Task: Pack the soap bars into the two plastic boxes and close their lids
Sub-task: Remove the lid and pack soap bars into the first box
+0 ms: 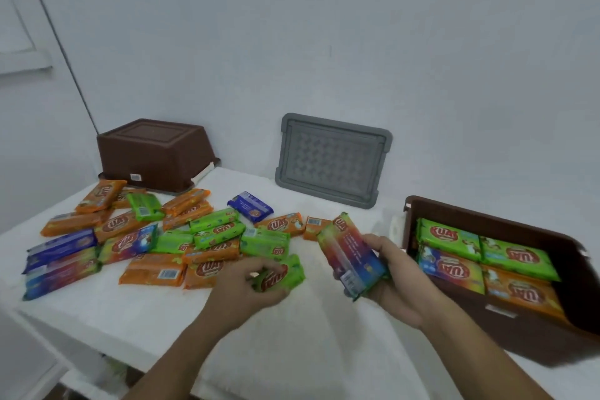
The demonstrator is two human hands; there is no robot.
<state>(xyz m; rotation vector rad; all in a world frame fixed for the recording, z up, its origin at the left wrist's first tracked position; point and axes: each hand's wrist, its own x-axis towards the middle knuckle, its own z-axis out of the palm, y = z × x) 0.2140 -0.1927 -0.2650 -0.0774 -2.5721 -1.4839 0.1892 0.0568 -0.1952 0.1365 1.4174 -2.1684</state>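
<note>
The right hand (394, 279) is clamped on a multicoloured bar (349, 253), held just left of the open brown box (535, 334), and it is plainly the nearer hand to it. That bar's long axis points away from the person and leans off from the box, roughly crosswise to the packed bars (513, 256) inside, so I reckon it wants a turn before going in. Further left of the box, the left hand (246, 286) curls over a green bar (285, 273) at the near edge of the loose bars (156, 273) spread across the tabletop (292, 351). Beyond, a grey lid (331, 159) leans on the wall, and an upturned brown box (152, 156) sits far left.
</note>
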